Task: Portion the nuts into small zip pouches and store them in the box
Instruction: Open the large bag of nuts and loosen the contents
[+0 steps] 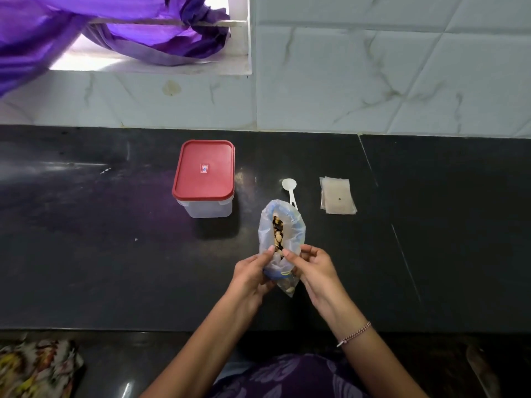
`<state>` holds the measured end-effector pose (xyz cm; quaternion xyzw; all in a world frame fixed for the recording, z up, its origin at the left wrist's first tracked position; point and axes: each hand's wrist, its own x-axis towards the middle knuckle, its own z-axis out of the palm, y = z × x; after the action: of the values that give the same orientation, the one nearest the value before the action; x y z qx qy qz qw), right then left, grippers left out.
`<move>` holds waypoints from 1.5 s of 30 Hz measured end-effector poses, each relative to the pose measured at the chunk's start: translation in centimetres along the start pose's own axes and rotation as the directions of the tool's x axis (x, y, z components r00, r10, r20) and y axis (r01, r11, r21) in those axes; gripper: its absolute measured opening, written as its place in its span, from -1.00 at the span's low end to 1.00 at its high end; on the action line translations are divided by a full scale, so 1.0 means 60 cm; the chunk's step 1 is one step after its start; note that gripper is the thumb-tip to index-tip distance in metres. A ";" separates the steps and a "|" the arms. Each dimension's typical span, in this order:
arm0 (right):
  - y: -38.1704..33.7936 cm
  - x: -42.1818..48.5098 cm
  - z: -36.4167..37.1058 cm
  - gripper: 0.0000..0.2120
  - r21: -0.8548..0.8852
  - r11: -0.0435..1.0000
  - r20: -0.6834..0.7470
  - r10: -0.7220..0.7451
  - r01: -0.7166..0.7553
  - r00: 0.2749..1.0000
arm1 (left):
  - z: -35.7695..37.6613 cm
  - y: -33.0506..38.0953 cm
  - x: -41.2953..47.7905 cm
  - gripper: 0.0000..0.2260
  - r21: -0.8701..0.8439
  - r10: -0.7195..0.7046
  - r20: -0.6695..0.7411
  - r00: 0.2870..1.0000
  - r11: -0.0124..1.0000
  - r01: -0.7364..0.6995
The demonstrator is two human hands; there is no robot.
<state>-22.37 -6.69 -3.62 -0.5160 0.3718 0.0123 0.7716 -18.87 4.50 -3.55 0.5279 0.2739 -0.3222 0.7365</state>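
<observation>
I am holding the clear nut bag (pixel 283 225) just above the black counter (pixel 115 254), right in front of me. My left hand (pixel 253 271) grips the bag's left side and pinches the rim. My right hand (pixel 313 268) pinches the rim on the other side, so both hands are clamped on the bag. The mouth is pulled open a little, and I can see the mixed nuts (pixel 277 234) inside.

I think this step is opening the bag wide. To do it well, I should pull the two sides apart gently and hold the bag upright so no nuts spill. Then I should set it down so it stands with its mouth up.

The white spoon (pixel 289 188) lies just behind the bag. The empty zip pouches (pixel 337 196) lie in a flat pile to its right. The box (pixel 204 205) stands to the left with its red lid (pixel 204 170) on, so none are stored yet.
</observation>
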 end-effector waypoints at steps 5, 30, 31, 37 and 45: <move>-0.007 -0.008 -0.008 -0.74 0.265 0.958 0.050 0.095 -0.105 0.994 | -0.009 0.002 0.002 -0.90 -0.061 0.000 -0.038 0.999 0.998 -0.002; -0.003 -0.015 0.011 -0.86 0.020 0.999 -0.050 0.041 -0.040 0.998 | 0.032 -0.002 0.018 -0.77 0.060 -0.055 -0.040 0.998 0.997 0.057; 0.002 -0.010 0.012 -0.77 -0.028 0.999 -0.067 0.032 -0.034 0.997 | 0.036 -0.002 0.014 -0.87 0.069 -0.059 -0.046 0.997 0.996 0.062; 0.022 0.007 -0.008 -0.83 -0.361 0.922 -0.084 -0.182 0.141 0.980 | 0.032 0.007 0.020 -0.72 0.001 -0.089 -0.055 0.994 0.996 0.090; 0.016 0.006 -0.025 -0.87 0.113 0.993 -0.062 0.025 -0.018 0.998 | 0.019 -0.015 0.027 -0.61 0.066 -0.059 -0.123 0.991 0.996 0.067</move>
<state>-23.35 -7.57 -4.89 -0.4676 0.4017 -0.0168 0.7872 -18.45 2.91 -4.98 0.5632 0.3231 -0.3220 0.6890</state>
